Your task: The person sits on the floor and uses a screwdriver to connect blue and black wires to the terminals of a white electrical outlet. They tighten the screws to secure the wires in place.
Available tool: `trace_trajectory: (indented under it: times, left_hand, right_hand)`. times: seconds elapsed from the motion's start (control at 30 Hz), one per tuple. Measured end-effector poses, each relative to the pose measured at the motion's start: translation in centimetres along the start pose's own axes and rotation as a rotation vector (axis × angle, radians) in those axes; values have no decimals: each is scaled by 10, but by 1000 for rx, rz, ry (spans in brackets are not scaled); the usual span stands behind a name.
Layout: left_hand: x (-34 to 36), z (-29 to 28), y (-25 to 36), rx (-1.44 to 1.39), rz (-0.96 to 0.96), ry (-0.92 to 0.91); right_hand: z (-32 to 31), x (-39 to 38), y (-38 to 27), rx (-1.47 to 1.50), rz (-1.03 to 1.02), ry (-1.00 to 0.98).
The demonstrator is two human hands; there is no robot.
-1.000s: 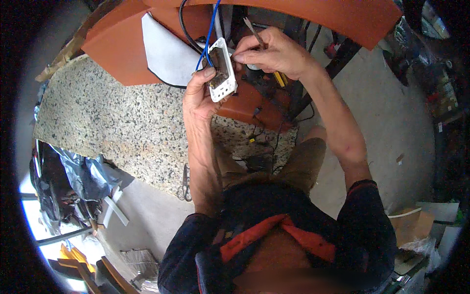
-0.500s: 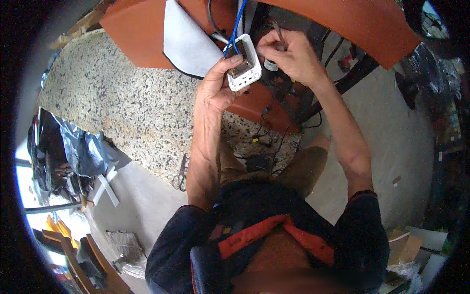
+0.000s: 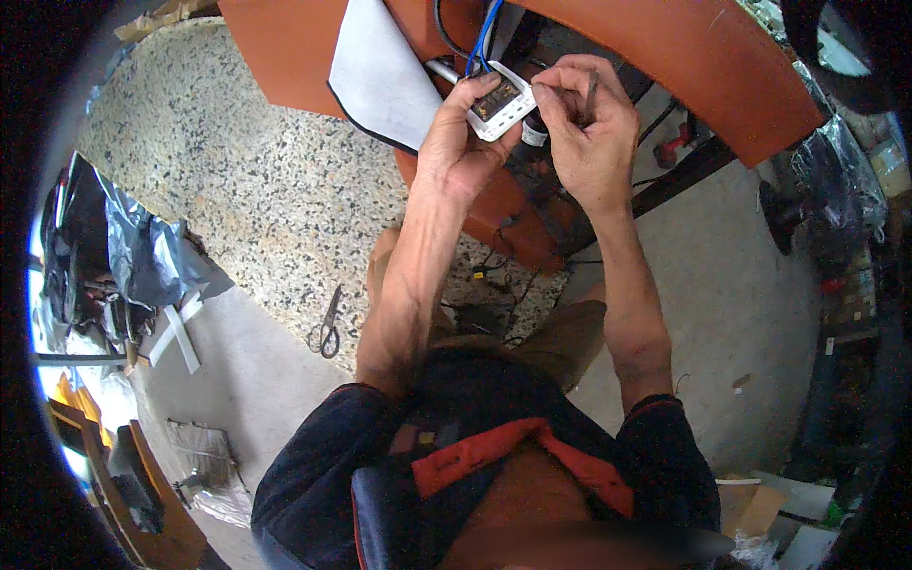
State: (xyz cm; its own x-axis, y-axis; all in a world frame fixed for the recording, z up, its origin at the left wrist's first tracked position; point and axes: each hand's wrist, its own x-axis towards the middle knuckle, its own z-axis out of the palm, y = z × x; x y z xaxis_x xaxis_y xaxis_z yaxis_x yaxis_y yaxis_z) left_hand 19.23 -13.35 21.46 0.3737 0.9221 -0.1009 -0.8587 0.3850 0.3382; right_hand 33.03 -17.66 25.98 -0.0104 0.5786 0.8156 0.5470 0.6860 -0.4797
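Note:
My left hand grips a white rectangular electrical fitting by its side, thumb on top. Its open dark inside, with brassy contacts, faces up. Blue wires run from its far edge. My right hand is closed at the fitting's right corner, its thumb and fingertips pinched against or close to it. A slim greyish-brown tool stands up between those fingers; its working end is hidden. Just below the fitting's right corner is a small dark cylinder with a white band.
Orange-brown upholstered panels and a white-backed flap surround the work. Scissors lie on the speckled stone slab. Dark cables hang near my knees. Silver-blue plastic sheeting is at left, a red object at right.
Both hands have shifted slightly right as the view moved. The fitting has tilted clockwise, and my right fingertips have come up to its right corner.

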Motion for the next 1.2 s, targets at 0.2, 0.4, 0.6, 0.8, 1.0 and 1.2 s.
trace_trajectory:
  times: [0.2,0.4,0.6,0.8,1.0,1.2]
  left_hand:
    - [-5,10,-15,119,202,-15]
    - [-9,13,-27,95,249,10]
    - [-9,12,-31,44,257,-27]
    - [-12,13,-33,46,284,-11]
    - [-16,15,-33,67,313,10]
    - [-14,12,-32,53,321,-10]
  right_hand:
    - [8,-12,6,0,6,86]
    - [22,-20,2,-33,63,226]
    - [28,-25,-5,70,141,219]
    - [37,-25,1,-13,45,303]
    - [38,-27,1,21,88,296]
    - [36,-29,-1,117,178,294]
